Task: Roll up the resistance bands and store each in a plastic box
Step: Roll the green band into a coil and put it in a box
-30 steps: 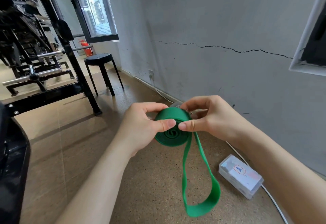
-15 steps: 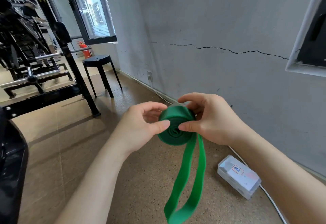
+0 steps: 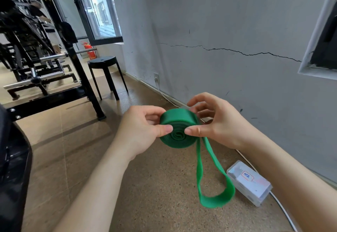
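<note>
A green resistance band (image 3: 179,128) is wound into a thick coil that I hold in the air between both hands. My left hand (image 3: 140,131) pinches the coil's left side, thumb on its face. My right hand (image 3: 217,122) pinches the right side, thumb on the face and fingers curled behind. The band's unrolled tail hangs below as a loop (image 3: 215,193). A clear plastic box (image 3: 249,184) with a white label lies on the floor at the lower right, close to the loop. Behind my right hand a small part of another clear thing shows; I cannot tell what it is.
A grey cracked wall (image 3: 228,53) runs along the right, with a white cable (image 3: 280,208) on the floor at its foot. A black stool (image 3: 104,67) stands ahead on the left. Black gym rack frames (image 3: 54,78) fill the left side.
The coil has grown a little and the hanging loop is shorter. The loop swung left, then back to the right beside the box. Both hands keep hold of the coil.
</note>
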The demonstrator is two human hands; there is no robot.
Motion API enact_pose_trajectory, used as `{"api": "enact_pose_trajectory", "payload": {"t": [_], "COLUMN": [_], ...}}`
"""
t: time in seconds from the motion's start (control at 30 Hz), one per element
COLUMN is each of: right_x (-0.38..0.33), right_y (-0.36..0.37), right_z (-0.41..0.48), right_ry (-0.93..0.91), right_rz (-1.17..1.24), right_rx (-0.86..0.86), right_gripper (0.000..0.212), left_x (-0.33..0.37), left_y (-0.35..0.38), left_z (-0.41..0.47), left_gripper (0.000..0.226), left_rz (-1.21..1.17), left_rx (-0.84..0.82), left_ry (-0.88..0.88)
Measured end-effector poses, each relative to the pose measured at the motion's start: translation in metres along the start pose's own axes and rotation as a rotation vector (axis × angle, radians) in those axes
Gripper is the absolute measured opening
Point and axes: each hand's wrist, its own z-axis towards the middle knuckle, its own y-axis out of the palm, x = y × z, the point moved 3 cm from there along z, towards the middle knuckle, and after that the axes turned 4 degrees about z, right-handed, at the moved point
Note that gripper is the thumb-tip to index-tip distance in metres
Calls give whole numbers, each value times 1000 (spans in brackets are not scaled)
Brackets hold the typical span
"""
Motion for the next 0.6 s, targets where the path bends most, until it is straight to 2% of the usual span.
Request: {"api": "enact_pose_trajectory", "payload": {"t": [0.1, 0.2, 0.3, 0.4, 0.47, 0.6], "right_x": [1, -1, -2, -6, -11, -18], "right_y": [-2, -3, -4, 0, 4, 12], "right_z": [1, 1, -1, -3, -5, -5], "right_ry": [-12, -34, -35, -32, -37, -85], "right_rz": [58, 17, -78, -194, -258, -354], "right_rx": [80, 99, 85, 47, 3, -67], "right_gripper": [50, 47, 48, 48, 47, 50], "left_x": [-4, -5, -8, -2, 6, 15], "left_y": [1, 7, 11, 10, 9, 10], "left_z": [1, 0, -1, 0, -3, -7], "left_gripper": [27, 29, 42, 39, 46, 34], "left_rz": [-257, -272, -104, 266, 456, 558], "left_rx": [6, -85, -192, -180, -163, -166], "left_ry": [-110, -130, -36, 97, 150, 194]}}
